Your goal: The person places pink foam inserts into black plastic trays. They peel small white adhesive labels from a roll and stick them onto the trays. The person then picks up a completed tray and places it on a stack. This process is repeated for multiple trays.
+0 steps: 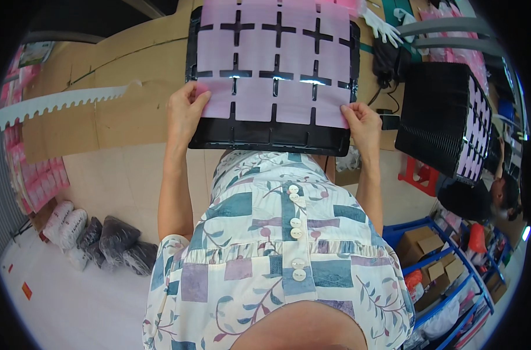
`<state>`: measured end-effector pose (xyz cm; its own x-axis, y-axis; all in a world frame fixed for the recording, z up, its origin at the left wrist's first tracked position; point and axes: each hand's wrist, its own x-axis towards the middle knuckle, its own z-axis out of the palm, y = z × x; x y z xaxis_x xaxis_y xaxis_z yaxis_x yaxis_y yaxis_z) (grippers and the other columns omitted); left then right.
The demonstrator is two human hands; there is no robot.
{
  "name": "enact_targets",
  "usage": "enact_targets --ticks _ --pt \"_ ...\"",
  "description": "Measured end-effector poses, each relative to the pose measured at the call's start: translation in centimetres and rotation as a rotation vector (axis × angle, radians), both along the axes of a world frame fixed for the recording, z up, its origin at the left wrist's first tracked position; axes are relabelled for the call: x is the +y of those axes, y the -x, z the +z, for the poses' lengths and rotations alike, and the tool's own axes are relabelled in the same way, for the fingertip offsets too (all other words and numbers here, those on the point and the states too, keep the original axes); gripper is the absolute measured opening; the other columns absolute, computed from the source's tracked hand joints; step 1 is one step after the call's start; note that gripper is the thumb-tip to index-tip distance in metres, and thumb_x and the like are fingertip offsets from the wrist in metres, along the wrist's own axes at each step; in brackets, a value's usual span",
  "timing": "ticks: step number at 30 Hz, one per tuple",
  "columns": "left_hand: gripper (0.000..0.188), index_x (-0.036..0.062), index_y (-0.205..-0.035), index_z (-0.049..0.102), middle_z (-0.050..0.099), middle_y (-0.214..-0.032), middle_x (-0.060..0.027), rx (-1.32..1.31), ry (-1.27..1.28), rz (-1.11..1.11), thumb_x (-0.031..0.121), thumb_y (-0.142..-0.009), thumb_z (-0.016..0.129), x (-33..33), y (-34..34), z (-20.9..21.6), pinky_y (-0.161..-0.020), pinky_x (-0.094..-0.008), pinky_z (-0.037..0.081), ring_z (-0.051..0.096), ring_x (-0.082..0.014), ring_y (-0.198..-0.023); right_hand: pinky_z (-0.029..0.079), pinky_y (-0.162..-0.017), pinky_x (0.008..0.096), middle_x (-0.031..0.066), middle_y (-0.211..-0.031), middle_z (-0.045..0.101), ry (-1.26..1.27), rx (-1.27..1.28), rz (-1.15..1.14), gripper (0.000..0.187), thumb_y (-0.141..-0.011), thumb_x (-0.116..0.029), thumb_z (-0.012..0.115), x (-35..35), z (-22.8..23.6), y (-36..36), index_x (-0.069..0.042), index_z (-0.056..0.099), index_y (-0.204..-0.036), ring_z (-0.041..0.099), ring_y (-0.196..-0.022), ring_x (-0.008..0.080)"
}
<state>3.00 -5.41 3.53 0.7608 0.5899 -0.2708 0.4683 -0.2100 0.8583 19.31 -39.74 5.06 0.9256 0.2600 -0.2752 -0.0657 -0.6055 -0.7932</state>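
Observation:
In front of my body lies a black plastic tray (pixel 265 141) with raised ribs and a rounded rim. Over most of it is spread a thin pink foam sheet (pixel 257 51) with rows of cross-shaped cutouts, through which black shows. My left hand (pixel 185 109) pinches the sheet's near left corner, beside the tray's left rim. At the near right corner, the thumb and fingers of my right hand (pixel 364 122) are closed on the same sheet. Along the near edge a strip of the tray stays uncovered. The sheet's far end runs out of view at the top.
A stack of black trays (pixel 432 111) with pink sheets stands at the right. Behind it lie white gloves (pixel 383 26). A toothed white strip (pixel 61 105) crosses the cardboard-covered table (pixel 119 128). A red stool (pixel 418 175), blue rack (pixel 458 291) and another person (pixel 502 195) are lower right.

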Motion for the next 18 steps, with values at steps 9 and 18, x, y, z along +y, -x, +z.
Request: enact_targets --ticks 9,18 --pt "0.036 -0.0015 -0.116 0.061 0.068 -0.084 -0.0119 0.101 -0.3 0.049 0.007 -0.082 0.071 -3.3 1.7 2.2 -0.068 -0.0325 0.053 0.065 -0.0194 -0.072 0.05 -0.06 0.0413 0.0131 -0.073 0.068 0.347 -0.257 0.08 0.024 -0.086 -0.024 0.07 0.2 1.1 3.2 -0.003 0.065 -0.096 0.067 -0.066 0.0318" --pt "0.049 -0.0007 -0.124 0.055 0.06 -0.083 -0.0114 0.125 -0.42 -0.001 0.002 -0.079 0.074 -4.8 2.8 2.5 -0.067 -0.0356 0.049 0.057 -0.0222 -0.07 0.049 -0.057 0.0413 0.0082 -0.068 0.067 0.399 -0.349 0.1 0.021 -0.084 -0.022 0.073 -0.7 0.1 4.5 -0.008 0.059 -0.09 0.067 -0.063 0.0297"
